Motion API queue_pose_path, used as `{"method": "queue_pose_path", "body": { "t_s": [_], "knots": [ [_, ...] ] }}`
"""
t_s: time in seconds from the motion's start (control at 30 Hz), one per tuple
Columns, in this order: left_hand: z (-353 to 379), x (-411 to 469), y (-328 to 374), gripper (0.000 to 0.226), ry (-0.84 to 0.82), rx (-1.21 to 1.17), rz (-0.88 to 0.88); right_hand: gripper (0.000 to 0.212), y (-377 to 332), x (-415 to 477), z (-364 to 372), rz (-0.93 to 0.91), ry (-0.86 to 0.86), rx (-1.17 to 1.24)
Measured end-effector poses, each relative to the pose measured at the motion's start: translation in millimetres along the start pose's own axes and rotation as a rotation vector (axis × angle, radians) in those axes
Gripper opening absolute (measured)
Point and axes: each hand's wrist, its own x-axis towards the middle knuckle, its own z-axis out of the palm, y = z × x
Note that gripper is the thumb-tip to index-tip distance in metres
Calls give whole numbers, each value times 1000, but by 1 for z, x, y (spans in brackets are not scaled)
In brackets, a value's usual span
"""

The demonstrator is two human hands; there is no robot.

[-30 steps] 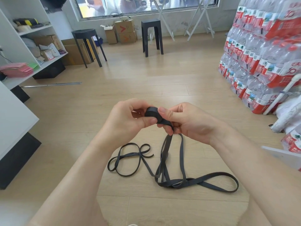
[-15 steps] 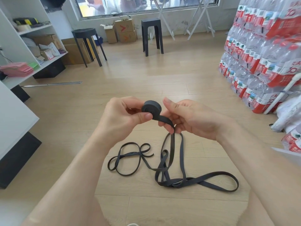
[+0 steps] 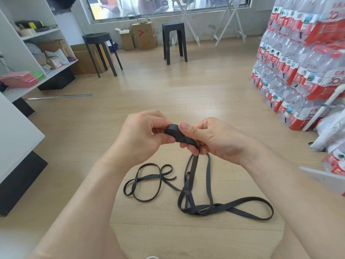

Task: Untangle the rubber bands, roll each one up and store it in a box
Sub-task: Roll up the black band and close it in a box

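Rolling in progress | left hand (image 3: 141, 139) pinches the roll (image 3: 172, 131) from its left side | right hand (image 3: 214, 139), just right of the roll, grips the flat tail (image 3: 188, 141) | tail seems soft, light, springy: better hold it tight close to the roll | loose loops (image 3: 201, 211) lie on floor (image 3: 168, 90) below the roll | one roll; number of bands unclear

Flat, dark grey rubber band, one end wound into a tight coil (image 3: 172, 130) pinched in the air between the left hand (image 3: 141, 135) and right hand (image 3: 214, 137). Its unwound tail (image 3: 209, 174) hangs in slack strands to the wooden floor (image 3: 168, 90). There the bands lie tangled: a crossed cluster (image 3: 194, 209) at centre, a bow-shaped loop (image 3: 147, 184) to the left, and a long flat loop (image 3: 261, 203) to the right.
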Motion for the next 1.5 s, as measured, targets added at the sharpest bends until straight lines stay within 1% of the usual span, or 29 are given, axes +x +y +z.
{"method": "queue_pose_path", "body": {
  "t_s": [0.07,0.1,0.17,0.27,0.33,0.37,0.4,0.47,0.53,0.6,0.67,0.77,0.83,1.0,1.27,1.33,1.37,1.4,1.43,1.5],
  "knots": [
    [2,-1,-1,18,-1,-41,-18,47,1,0,-2,-5,-8,23],
    [3,-2,0,19,8,-110,-54,47,1,0,-3,-10,-12,50],
    [5,-4,2,14,10,-338,-161,45,2,0,-7,-33,-26,136],
    [14,-6,3,18,-77,-722,-303,43,4,0,-12,-85,-80,272],
    [19,-5,4,21,-85,-893,-324,43,5,0,-11,-104,-132,338],
    [20,-5,4,23,-69,-922,-303,42,5,0,-11,-108,-162,358],
    [20,-5,5,23,-48,-906,-261,42,5,-1,-11,-106,-191,360],
    [16,-6,6,15,-3,-772,-171,46,1,-3,-12,-68,-212,289],
    [11,-5,5,11,37,-584,-137,55,-3,-5,-14,4,-157,155],
    [10,-5,6,20,61,-396,-128,63,-7,-5,-14,48,-105,71],
    [10,-4,7,27,71,-282,-109,68,-8,-4,-12,70,-77,46],
    [9,-3,6,35,75,-179,-85,70,-8,-5,-11,99,-47,-4],
    [8,-3,6,36,77,-117,-70,70,-8,-6,-11,112,-33,-43],
    [6,-2,4,18,44,-27,-32,62,-8,-7,-9,78,-5,-110],
    [6,0,-1,14,-32,134,34,60,-4,-6,-7,67,-2,-144],
    [6,0,-1,15,-43,118,24,55,-2,-5,-6,54,-6,-126],
    [7,0,0,16,-25,56,-4,51,-1,-5,-7,41,-11,-85],
    [7,-1,1,17,-4,-61,-58,48,-1,-5,-7,23,-20,-21],
    [7,-2,1,17,3,-228,-122,44,0,-4,-9,3,-34,59],
    [9,-3,0,22,-53,-590,-237,40,2,-3,-11,-39,-70,201]
  ]
}}
